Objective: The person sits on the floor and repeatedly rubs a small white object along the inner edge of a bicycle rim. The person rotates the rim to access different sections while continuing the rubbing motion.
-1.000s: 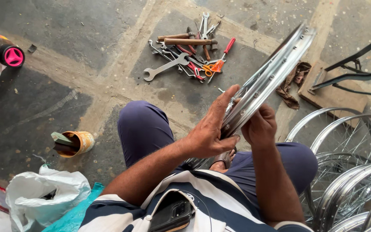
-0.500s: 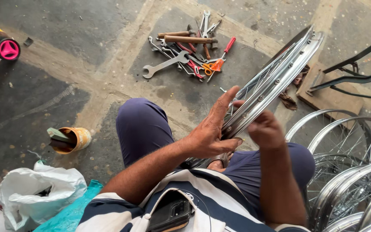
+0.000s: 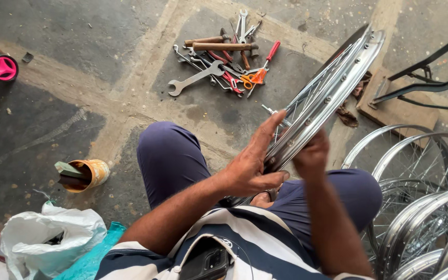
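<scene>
I sit on a stone floor with a spoked metal wheel rim standing on edge between my knees. My left hand lies flat against the rim's near side, fingers stretched up along it and thumb hooked under. My right hand is curled around the rim's edge from the other side. Thin spokes show inside the rim. Its lower part is hidden behind my hands and legs.
A pile of spanners, hammers and pliers lies on the floor ahead. Several more shiny rims are stacked at the right. A tipped tin cup, a white plastic bag and a pink toy wheel are at the left.
The rim has tilted slightly and my right hand has slid a little along its edge. My left hand stays pressed on the rim. The view has shifted a bit.
</scene>
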